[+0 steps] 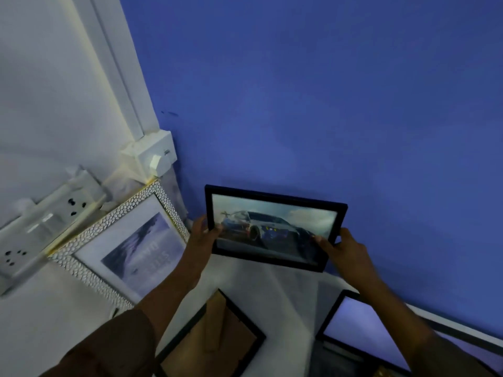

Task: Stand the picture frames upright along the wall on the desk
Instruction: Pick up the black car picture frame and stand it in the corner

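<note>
- Black-rimmed and glossy, the car-photo frame (pixel 275 228) is up off the desk (pixel 258 278) in the head view, held in front of the blue wall (pixel 326 91); its lower edge looks clear of the white surface, though blur makes that gap hard to judge.
- Left hand (pixel 202 232) clamps the frame's left side, thumb over the glass, the other fingers hidden behind it.
- Right hand (pixel 345 247) grips the lower right corner, thumb on the front, the rest tucked behind and out of sight.
- White pebble-textured frame (pixel 119 246) already leans at the left against the white wall (pixel 40 91), in the corner under a switch box (pixel 153 155); the left forearm covers its bottom right corner.
- Socket strip (pixel 40 229) sits just left of it, smeared by motion.
- Down low, a face-down frame (pixel 217 336) shows its brown backing and stand, lying flat on the desk, its lower part cut off by the picture edge.
- Another dark frame (pixel 362 330) lies at the bottom right, partly under the right arm and cropped; its contents read only as pale glare.
</note>
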Demonstrator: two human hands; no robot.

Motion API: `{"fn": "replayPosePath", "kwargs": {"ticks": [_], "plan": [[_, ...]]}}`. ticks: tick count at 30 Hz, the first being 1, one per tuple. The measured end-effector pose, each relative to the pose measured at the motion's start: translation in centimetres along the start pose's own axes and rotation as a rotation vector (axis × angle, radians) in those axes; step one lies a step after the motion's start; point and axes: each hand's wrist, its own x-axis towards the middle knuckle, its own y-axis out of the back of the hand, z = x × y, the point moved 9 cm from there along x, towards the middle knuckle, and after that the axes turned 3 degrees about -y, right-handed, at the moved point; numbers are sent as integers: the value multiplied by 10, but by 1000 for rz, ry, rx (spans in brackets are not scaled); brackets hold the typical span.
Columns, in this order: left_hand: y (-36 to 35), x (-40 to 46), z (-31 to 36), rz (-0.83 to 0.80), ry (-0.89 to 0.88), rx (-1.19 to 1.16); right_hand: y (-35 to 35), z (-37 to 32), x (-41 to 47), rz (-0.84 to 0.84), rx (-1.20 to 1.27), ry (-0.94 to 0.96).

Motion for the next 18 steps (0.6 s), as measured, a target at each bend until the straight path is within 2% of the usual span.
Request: {"fn": "replayPosePath", "kwargs": {"ticks": [5,14,18], "plan": [[-9,43,-42,-118,112,10,-34,25,24,-120,-55,-198],[-54,84,-96,-288,218,38,-42,69,47,-188,-27,-421],[-64,94,-107,-299,231,72,-44,81,57,-223,24,-477]]}}
